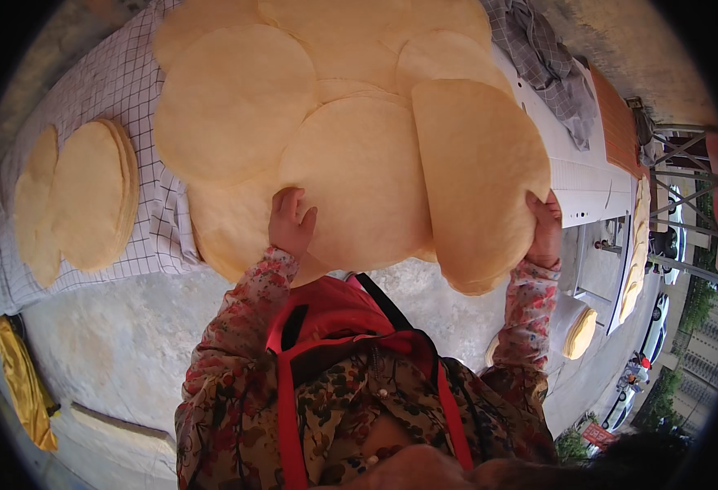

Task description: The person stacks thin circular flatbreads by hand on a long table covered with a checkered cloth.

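Observation:
Large, thin, pale-yellow round flatbreads lie overlapping in a broad pile in front of me. My right hand (pixel 546 220) pinches the right edge of a flatbread (pixel 481 180) with a straight left side; it looks folded over, and its lower end hangs past the pile's near edge. My left hand (pixel 292 222) is by the near left edge of another round flatbread (pixel 359 180), thumb and fingers apart, nothing gripped. Farther left in the pile, another flatbread (pixel 236 106) overlaps its neighbours.
On a checked cloth (pixel 151 163) at the left lies a smaller stack of flatbreads (pixel 89 196). A white panel (pixel 579 180) and bunched grey cloth (pixel 543 57) are at the right. Another round stack (pixel 579 333) sits low at the right. Yellow cloth (pixel 24 380) lies at the lower left.

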